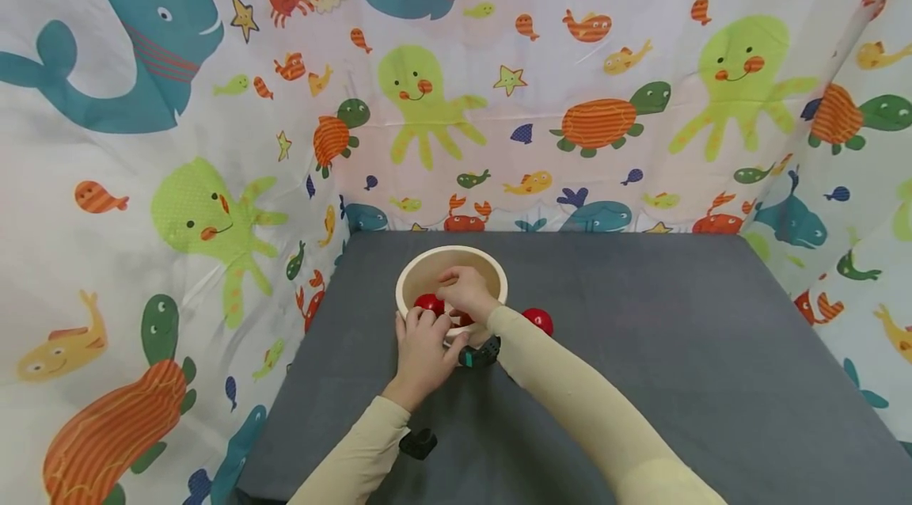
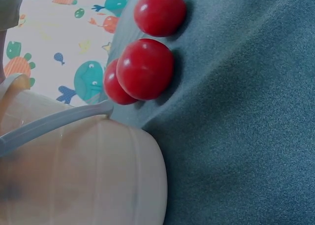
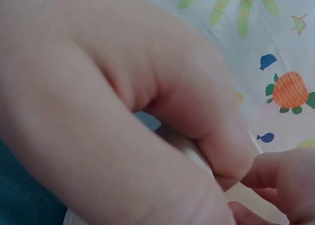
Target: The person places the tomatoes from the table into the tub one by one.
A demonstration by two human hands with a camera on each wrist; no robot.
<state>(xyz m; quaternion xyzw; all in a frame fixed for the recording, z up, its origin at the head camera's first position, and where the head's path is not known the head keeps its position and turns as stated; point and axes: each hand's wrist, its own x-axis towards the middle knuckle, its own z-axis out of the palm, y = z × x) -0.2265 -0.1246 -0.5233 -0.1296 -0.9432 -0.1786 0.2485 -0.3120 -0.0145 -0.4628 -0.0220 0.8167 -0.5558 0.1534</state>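
A cream bucket point(image 1: 449, 250) stands on the table, its pale handle point(image 2: 54, 124) lowered along the side in the left wrist view. My left hand point(image 1: 422, 351) grips the near rim, thumb outside and fingers over the edge. Inside the bucket's mouth is my right hand point(image 1: 468, 293), its fingers bent and apart; I see nothing between them. A glossy red ball point(image 1: 430, 305) lies in the bucket beside the left fingertips, with more red partly covered under the right wrist. In the right wrist view the left hand point(image 3: 142, 97) fills most of the picture.
Right of the bucket, a red ball point(image 1: 537, 321) shows past the right sleeve. The left wrist view shows this side with three red balls point(image 2: 145, 69) on the dark grey cloth point(image 1: 641, 347). A sea-animal curtain point(image 1: 492, 149) hangs behind and on both sides.
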